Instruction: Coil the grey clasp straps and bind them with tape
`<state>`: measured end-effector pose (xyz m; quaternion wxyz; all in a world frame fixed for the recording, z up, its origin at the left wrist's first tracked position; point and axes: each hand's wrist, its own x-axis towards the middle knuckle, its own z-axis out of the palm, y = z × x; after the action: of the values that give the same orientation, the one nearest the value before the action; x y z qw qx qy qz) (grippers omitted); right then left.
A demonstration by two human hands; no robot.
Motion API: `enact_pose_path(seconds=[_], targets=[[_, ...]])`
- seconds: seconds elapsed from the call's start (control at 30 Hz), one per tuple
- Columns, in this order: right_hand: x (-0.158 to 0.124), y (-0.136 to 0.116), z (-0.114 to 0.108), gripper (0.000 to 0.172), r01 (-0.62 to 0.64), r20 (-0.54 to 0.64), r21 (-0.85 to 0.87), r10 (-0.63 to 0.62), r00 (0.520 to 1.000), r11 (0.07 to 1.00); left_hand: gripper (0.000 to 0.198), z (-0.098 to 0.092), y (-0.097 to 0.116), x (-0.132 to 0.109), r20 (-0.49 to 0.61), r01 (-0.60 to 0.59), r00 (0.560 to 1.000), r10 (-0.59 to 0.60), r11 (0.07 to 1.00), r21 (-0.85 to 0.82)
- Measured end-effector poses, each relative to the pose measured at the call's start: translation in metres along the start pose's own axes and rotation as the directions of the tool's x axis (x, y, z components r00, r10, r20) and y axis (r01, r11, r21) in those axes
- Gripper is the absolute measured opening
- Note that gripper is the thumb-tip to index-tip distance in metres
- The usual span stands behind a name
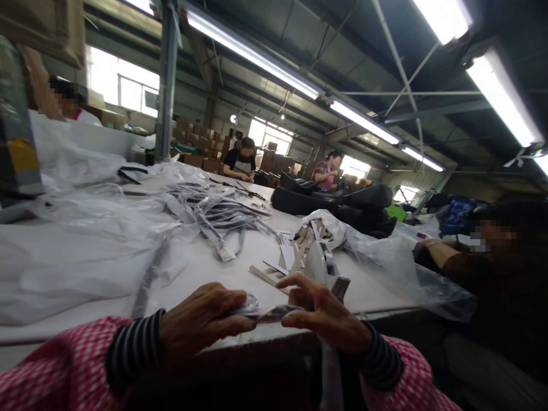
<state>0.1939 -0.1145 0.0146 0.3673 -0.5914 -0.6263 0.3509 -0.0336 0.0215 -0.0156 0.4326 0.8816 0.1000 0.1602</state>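
Note:
Between my two hands, at the near table edge, stretches a dark strip in clear plastic. My left hand pinches it, and some crumpled clear plastic shows by the thumb. My right hand has its thumb at the other end of the strip, with the fingers curled above. A length of clear plastic hangs below the right wrist. Just behind my right hand stands a grey-white tool, perhaps a tape dispenser. Paper and cardboard strips lie beside it.
Bagged grey strips are heaped mid-table, with plastic sheeting on the left. Black padded pieces are piled behind. A co-worker sits close on the right, near more plastic. Other people work farther back.

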Motion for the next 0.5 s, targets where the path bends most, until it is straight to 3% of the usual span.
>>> enact_pose_path(seconds=[0.1,0.2,0.3,0.37,0.5], targets=[[0.003,-0.006,-0.004,0.014,0.167,-0.072,-0.376,-0.208,0.975,0.911,0.041,-0.009,0.002,-0.001,0.123,0.212,0.975,-0.184,0.938,-0.276],[0.007,-0.010,0.001,0.019,0.224,-0.081,-0.491,-0.300,0.951,0.842,0.040,-0.015,0.003,0.002,0.148,0.247,0.969,-0.200,0.838,-0.487],[0.013,-0.011,0.021,0.025,0.266,-0.154,-0.322,-0.327,0.932,0.909,0.043,-0.016,0.007,0.009,0.074,0.174,0.984,-0.165,0.753,-0.635],[0.020,-0.007,0.042,0.024,0.266,-0.273,-0.173,-0.306,0.912,0.948,0.046,-0.013,0.010,0.013,-0.008,0.098,0.989,-0.150,0.684,-0.723],[0.042,0.012,0.086,0.044,0.257,-0.569,0.083,-0.166,0.805,0.963,0.047,-0.006,0.015,0.019,-0.146,-0.027,0.969,-0.199,0.502,-0.864]])
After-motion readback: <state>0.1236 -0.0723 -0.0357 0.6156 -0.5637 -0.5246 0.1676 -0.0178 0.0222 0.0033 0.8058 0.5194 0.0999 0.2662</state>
